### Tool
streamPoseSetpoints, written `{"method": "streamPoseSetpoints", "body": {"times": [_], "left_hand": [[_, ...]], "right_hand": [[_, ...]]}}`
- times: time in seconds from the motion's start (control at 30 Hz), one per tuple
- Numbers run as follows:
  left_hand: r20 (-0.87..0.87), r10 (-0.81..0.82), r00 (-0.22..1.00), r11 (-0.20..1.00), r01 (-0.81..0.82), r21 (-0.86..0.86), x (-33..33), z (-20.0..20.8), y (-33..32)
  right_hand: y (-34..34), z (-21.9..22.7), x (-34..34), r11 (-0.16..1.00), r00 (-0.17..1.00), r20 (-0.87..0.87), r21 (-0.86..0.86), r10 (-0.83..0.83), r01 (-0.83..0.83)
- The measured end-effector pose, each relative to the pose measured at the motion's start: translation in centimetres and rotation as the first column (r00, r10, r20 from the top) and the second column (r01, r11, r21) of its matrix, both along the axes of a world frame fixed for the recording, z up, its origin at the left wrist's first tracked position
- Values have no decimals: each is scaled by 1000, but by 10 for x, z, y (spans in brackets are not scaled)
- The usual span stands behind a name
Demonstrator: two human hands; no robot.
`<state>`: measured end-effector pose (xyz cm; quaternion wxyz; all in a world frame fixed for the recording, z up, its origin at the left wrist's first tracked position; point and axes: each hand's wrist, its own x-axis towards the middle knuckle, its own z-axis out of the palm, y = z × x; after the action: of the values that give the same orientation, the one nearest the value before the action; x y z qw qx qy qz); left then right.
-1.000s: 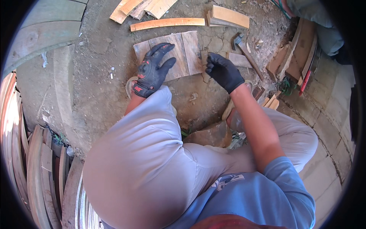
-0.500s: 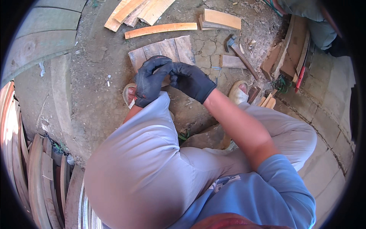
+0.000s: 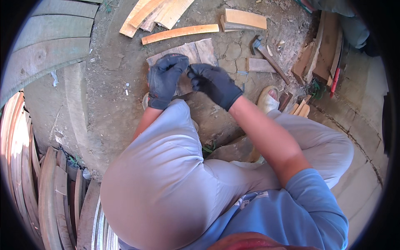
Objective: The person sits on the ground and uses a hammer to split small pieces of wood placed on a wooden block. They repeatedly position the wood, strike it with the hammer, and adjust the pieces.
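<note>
Both my hands wear dark gloves and are raised close together over a panel of joined wooden boards lying on the ground. My left hand has its fingers curled to the thumb. My right hand is also closed, its fingertips pinched a small gap from the left ones. Whatever they hold is too small or too hidden to make out. To the right, several loose nails lie beside a short wood block. A claw hammer rests on the ground with its handle pointing toward me.
Ahead lie a curved wood strip, stacked planks and short boards. Thick timbers and a red tool are at right, near another person's leg. Curved boards stand at lower left; slats are upper left.
My hands have drawn slightly apart, opening a small gap between the fingertips. The whole view has shifted a little, so the ground things appear farther right.
</note>
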<state>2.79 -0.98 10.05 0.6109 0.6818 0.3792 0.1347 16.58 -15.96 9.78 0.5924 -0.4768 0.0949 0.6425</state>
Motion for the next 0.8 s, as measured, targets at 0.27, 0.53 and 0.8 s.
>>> {"method": "streamPoseSetpoints", "body": {"times": [0.27, 0.53, 0.8], "left_hand": [[10, -199, 980, 893, 177, 414, 68, -65, 56], [-79, -300, 951, 827, 301, 474, 102, -61, 53], [-39, -245, 969, 791, 223, 570, 94, -76, 32]], "right_hand": [[-98, -38, 144, 901, 233, 898, -411, 374, 137], [-187, -49, 172, 537, -82, 540, -785, 837, 309], [-194, -75, 170, 567, -131, 564, -729, 815, 383]]}}
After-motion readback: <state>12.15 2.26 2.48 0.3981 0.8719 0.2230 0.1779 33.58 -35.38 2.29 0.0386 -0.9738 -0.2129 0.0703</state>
